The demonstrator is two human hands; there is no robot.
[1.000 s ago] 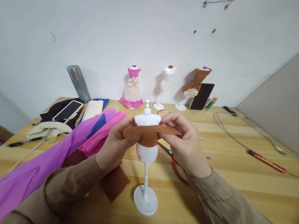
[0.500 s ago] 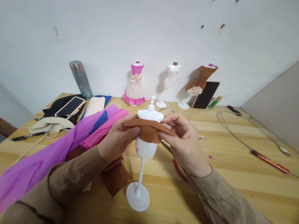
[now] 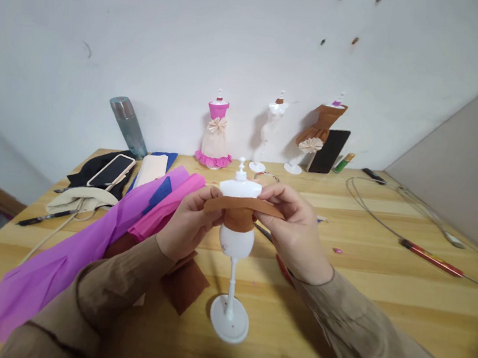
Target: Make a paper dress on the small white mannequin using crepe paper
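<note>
In front of me a small white dress form (image 3: 236, 242) stands on a round base. A brown strip of crepe paper (image 3: 242, 204) crosses its chest, and brown paper also wraps its waist below the strip. My left hand (image 3: 193, 220) is closed on the strip's left end, thumb in front and fingers behind. The right end is pinched by my right hand (image 3: 298, 231), whose fingertips sit close to the form's shoulder. The form's back is hidden from me.
Purple crepe paper (image 3: 45, 277), pink paper and a brown piece (image 3: 184, 283) lie to the left, with a phone (image 3: 112, 171) beyond. Dressed forms (image 3: 216, 135) and a bottle (image 3: 128, 129) line the wall. A red tool (image 3: 431, 258) with a cable lies right; a red-handled tool is partly hidden beneath my right hand.
The dress form's base has shifted slightly to the right and nearer. The brown strip now lies straighter and a little lower across the chest, both hands still holding its ends.
</note>
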